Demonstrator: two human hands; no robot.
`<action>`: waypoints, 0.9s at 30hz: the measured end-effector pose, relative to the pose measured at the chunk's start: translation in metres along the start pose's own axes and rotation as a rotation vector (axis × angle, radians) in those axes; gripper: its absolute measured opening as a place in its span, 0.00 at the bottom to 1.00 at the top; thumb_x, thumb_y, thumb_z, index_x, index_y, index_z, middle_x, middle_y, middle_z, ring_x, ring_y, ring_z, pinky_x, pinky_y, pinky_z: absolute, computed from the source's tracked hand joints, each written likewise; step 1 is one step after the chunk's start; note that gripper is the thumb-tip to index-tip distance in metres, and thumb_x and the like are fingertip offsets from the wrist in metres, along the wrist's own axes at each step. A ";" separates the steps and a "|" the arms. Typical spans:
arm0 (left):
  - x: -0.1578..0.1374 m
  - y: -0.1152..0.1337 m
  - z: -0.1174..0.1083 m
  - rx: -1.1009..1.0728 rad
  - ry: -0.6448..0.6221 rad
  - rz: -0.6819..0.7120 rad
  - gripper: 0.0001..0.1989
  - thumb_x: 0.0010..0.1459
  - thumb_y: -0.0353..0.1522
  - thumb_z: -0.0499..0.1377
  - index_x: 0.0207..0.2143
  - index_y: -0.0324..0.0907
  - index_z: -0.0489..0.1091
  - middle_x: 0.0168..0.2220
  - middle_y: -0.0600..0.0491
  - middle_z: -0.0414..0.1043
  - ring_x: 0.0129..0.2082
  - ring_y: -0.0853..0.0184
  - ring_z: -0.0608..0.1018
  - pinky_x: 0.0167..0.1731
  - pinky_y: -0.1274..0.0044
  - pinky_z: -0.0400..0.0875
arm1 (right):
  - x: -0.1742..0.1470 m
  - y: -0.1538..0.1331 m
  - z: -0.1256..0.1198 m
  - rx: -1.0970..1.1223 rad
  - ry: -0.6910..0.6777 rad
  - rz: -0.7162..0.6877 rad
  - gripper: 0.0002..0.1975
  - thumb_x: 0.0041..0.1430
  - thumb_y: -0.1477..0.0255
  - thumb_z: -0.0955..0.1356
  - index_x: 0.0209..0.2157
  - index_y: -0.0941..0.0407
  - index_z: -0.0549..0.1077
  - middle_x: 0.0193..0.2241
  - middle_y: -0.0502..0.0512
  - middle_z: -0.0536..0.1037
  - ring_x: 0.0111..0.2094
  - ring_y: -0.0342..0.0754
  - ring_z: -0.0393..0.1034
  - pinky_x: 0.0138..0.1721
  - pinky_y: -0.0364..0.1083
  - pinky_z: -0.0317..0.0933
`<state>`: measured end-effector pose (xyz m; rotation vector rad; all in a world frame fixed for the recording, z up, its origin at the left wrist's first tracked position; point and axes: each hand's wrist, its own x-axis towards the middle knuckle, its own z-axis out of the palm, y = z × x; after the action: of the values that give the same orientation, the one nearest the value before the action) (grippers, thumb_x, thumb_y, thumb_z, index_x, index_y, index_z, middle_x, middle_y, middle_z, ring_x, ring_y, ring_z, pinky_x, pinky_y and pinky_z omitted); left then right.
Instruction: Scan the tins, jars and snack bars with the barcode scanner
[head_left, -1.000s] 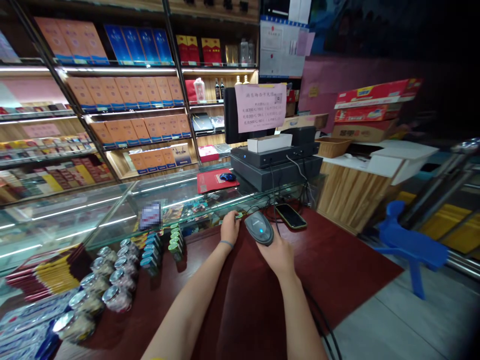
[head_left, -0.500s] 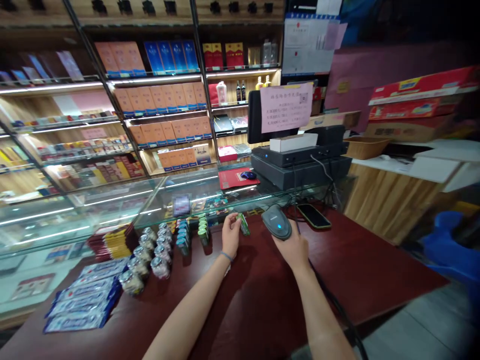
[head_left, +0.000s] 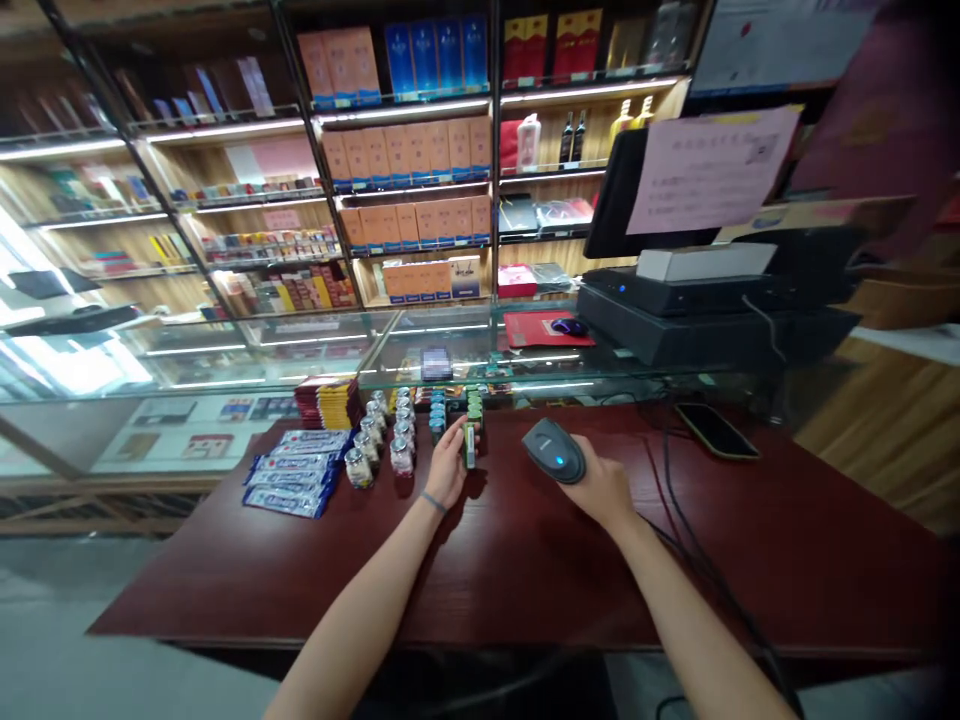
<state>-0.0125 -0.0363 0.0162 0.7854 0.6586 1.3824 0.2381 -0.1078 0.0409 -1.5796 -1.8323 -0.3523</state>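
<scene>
Holding a slim green container, left fingers curl above glossy tabletop.

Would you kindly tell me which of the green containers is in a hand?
The nearest green container, held in the left hand. The other green containers stand in a row just beyond it.

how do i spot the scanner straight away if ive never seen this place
Find the dark red table on the near side of the glass counter. Above its middle, the person's right hand holds the scanner. Unlike the flat black phone lying to its right, it has a rounded grey head with a glowing blue dot.
</scene>
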 end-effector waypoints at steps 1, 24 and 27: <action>0.000 -0.001 -0.003 -0.023 0.017 -0.013 0.25 0.56 0.39 0.65 0.55 0.42 0.69 0.50 0.46 0.75 0.37 0.70 0.78 0.34 0.79 0.73 | -0.001 -0.005 0.001 0.006 -0.026 -0.049 0.20 0.52 0.65 0.67 0.47 0.56 0.70 0.24 0.53 0.80 0.25 0.52 0.76 0.27 0.44 0.58; 0.010 -0.009 -0.015 -0.029 0.050 -0.034 0.26 0.55 0.41 0.65 0.54 0.43 0.68 0.49 0.45 0.76 0.38 0.68 0.78 0.33 0.78 0.71 | -0.005 -0.026 0.002 0.104 -0.334 -0.371 0.17 0.49 0.71 0.65 0.43 0.57 0.69 0.27 0.53 0.80 0.28 0.49 0.76 0.30 0.43 0.55; 0.008 -0.009 -0.014 -0.003 0.045 -0.008 0.27 0.54 0.40 0.66 0.55 0.42 0.68 0.49 0.46 0.76 0.39 0.68 0.78 0.36 0.77 0.72 | -0.005 -0.019 0.003 0.100 -0.265 -0.339 0.18 0.50 0.69 0.66 0.44 0.57 0.68 0.26 0.53 0.79 0.27 0.49 0.75 0.29 0.43 0.56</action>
<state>-0.0172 -0.0267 0.0012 0.7502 0.6938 1.3972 0.2188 -0.1138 0.0398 -1.2945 -2.2927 -0.2042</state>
